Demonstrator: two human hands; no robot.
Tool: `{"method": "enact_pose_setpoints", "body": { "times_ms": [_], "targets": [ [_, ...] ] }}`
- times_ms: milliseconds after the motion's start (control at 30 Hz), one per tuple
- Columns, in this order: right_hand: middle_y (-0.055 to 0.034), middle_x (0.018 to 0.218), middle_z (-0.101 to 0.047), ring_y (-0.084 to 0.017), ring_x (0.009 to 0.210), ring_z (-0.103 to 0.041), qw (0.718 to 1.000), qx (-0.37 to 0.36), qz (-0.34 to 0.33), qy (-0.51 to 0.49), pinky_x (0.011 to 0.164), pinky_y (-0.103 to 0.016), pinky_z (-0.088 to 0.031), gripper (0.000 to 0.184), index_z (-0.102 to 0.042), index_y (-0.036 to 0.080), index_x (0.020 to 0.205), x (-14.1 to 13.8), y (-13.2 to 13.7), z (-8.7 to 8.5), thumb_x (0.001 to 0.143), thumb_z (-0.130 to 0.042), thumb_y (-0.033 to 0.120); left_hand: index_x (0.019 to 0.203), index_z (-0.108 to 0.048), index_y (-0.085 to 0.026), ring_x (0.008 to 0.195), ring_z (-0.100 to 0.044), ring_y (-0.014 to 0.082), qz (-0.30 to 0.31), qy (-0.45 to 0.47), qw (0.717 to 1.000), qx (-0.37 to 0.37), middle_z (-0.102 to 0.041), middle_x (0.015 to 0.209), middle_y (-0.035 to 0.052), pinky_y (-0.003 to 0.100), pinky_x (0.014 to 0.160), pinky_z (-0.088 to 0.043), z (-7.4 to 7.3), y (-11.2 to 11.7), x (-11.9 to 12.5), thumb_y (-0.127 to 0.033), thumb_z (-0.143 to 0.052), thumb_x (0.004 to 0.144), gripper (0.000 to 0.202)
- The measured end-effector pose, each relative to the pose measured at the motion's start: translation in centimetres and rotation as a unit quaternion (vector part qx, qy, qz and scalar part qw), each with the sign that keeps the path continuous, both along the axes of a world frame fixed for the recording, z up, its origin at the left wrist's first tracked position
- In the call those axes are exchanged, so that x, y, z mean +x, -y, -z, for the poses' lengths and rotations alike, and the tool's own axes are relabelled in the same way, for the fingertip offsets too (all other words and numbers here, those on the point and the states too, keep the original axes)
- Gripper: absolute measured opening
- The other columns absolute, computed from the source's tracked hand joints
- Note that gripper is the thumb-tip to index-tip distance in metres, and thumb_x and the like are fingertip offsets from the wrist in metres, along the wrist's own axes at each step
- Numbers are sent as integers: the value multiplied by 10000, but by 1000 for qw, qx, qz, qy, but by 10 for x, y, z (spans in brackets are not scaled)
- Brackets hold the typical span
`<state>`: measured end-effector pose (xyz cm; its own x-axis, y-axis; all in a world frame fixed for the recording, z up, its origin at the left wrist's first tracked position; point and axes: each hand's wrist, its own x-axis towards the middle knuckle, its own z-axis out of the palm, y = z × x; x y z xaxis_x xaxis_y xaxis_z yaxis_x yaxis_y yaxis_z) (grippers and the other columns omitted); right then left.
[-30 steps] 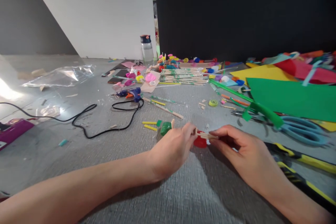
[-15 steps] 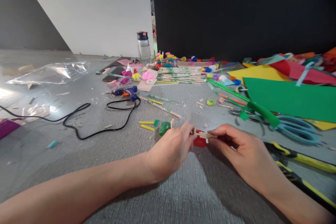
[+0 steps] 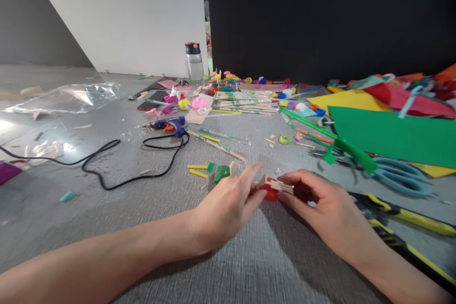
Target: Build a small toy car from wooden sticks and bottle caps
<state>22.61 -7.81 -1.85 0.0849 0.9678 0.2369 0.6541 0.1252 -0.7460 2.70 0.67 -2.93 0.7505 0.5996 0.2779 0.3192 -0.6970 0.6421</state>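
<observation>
Thumb and fingers of my right hand pinch the right end of a small bundle of short wooden sticks. Behind and below the sticks shows a red bottle cap; whether it is joined to them I cannot tell. At the bundle's left end, my left hand has its thumb and raised, slightly blurred index finger apart. Some of its other fingers are hidden. Just beyond that hand are a green cap with a small wooden piece beside it, and two yellow strips.
A glue gun with a black cord lies left of centre. On the right are blue-handled scissors, yellow-black pliers and a green sheet. Wrapped sticks and a water bottle stand farther back.
My left fingers have parted from their pinch at the bundle's left end, with the index finger lifting. My right hand keeps its hold, and more of the sticks' side shows.
</observation>
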Motion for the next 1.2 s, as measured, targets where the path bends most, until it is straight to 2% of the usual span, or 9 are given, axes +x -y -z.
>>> {"method": "enact_pose_setpoints", "body": {
  "times_ms": [267,467,667,767,900,1200],
  "targets": [
    [32,805,-686,-165,677,-613,999,-31,3,-20,615,-294,-471,154,-688,262,1049,5,1,0,954,-662,381,1441,-444,-122,637,-599,135,8,45,999,-14,-710,800,12,259,626,-464,0,4,-10,-151,-546,966,486],
    [13,797,-686,-194,698,-626,999,-39,28,-17,649,-333,-476,246,-680,256,1093,7,2,3,947,-652,452,1413,-464,-101,668,-607,154,16,38,999,-11,-715,851,43,290,648,-477,5,4,-7,-164,-551,980,445],
    [-2,884,-707,-183,782,-628,990,-73,20,-118,686,-300,-482,300,-694,249,1029,6,0,3,926,-694,532,1280,-539,-125,800,-687,206,13,40,999,-17,-735,921,76,340,739,-517,1,3,3,-195,-544,1021,268],
    [-1,808,-666,-149,673,-557,978,-100,12,-183,583,-266,-425,324,-706,226,1014,4,-2,3,926,-702,537,1213,-555,-134,881,-707,224,4,32,999,-29,-738,991,102,359,791,-530,-2,2,6,-182,-516,1031,193],
    [5,679,-592,-118,553,-464,959,-122,0,-256,490,-241,-348,383,-707,182,930,2,-6,3,895,-705,563,1155,-557,-147,870,-693,210,1,22,999,-32,-726,968,89,352,797,-527,-4,1,9,-179,-474,1043,143],
    [-12,666,-607,-108,524,-443,957,-120,21,-264,467,-231,-316,389,-686,169,863,-1,-9,3,847,-726,556,1053,-556,-167,805,-650,193,-7,4,999,-38,-694,907,63,338,743,-496,-4,-1,11,-168,-426,1041,130]
  ]
}}
